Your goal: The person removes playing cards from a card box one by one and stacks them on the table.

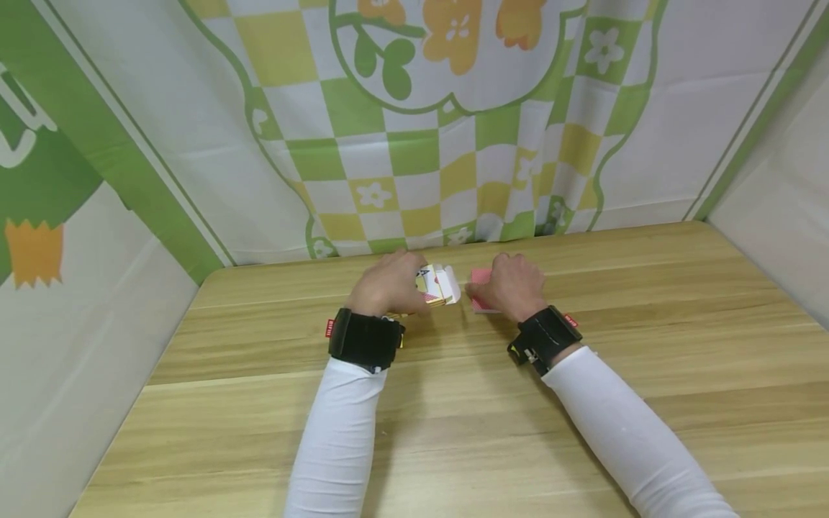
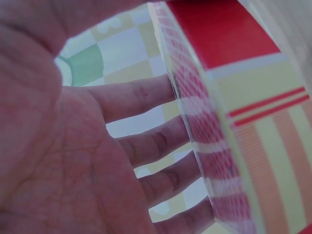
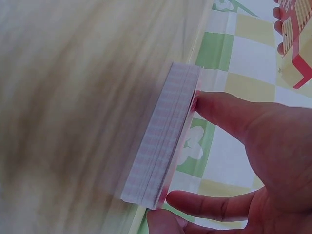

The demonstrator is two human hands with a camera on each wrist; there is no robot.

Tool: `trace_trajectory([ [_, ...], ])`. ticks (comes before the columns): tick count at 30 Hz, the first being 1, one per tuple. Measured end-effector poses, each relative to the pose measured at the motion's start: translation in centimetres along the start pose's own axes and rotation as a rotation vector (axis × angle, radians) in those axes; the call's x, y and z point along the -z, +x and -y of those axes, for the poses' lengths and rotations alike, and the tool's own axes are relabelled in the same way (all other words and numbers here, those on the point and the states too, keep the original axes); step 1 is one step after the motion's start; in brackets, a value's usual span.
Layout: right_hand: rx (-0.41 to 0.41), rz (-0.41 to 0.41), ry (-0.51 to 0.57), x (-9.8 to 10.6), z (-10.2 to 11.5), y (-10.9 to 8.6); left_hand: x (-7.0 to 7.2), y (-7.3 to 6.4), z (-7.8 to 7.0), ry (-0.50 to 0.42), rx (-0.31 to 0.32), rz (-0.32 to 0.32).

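My left hand (image 1: pixel 391 282) grips a playing card box (image 1: pixel 437 284), its white flap end open toward the right. In the left wrist view, the fingers reach across to one side of the box (image 2: pixel 263 126), which has red, cream and striped printing. To the right, my right hand (image 1: pixel 516 286) holds a deck of playing cards (image 1: pixel 481 291) with red backs. The right wrist view shows the deck (image 3: pixel 158 139) lying flat as a squared stack on the table, its white edges toward the camera. Fingertips pinch it at its upper face and near one end. A short gap separates box and deck.
The wooden table (image 1: pixel 453 417) spreads in front of both arms. Behind its far edge hangs a green, yellow and white checkered cloth (image 1: pixel 414 155) with flowers. Pale fabric walls (image 1: pixel 784 187) stand on both sides. Each wrist wears a black strap (image 1: pixel 365 338).
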State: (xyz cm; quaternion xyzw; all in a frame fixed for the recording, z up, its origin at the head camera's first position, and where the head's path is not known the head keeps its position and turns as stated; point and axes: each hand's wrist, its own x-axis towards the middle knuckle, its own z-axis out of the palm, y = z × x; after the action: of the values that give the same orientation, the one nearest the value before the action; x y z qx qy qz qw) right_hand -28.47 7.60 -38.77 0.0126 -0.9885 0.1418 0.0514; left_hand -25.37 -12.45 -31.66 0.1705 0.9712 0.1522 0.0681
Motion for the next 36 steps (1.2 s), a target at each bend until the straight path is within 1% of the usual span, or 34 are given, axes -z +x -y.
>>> trace_trajectory([
  [12,0.001,0.017,-0.011,0.1,0.0,0.1,0.0,-0.1,0.0,0.019,-0.003,0.002],
  [25,-0.008,0.03,-0.005,0.1,-0.2,0.1,0.1,-0.1,-0.2,0.0,0.006,0.013],
  [28,-0.012,0.038,-0.013,0.5,-0.2,0.1,0.1,-0.1,-0.2,-0.003,0.012,0.013],
  [31,-0.017,0.065,-0.008,1.3,-0.1,0.0,0.1,-0.1,-0.2,-0.007,0.012,0.015],
  [36,0.016,0.096,0.061,3.1,0.1,-0.4,0.0,0.0,-0.2,-0.001,0.005,0.017],
])
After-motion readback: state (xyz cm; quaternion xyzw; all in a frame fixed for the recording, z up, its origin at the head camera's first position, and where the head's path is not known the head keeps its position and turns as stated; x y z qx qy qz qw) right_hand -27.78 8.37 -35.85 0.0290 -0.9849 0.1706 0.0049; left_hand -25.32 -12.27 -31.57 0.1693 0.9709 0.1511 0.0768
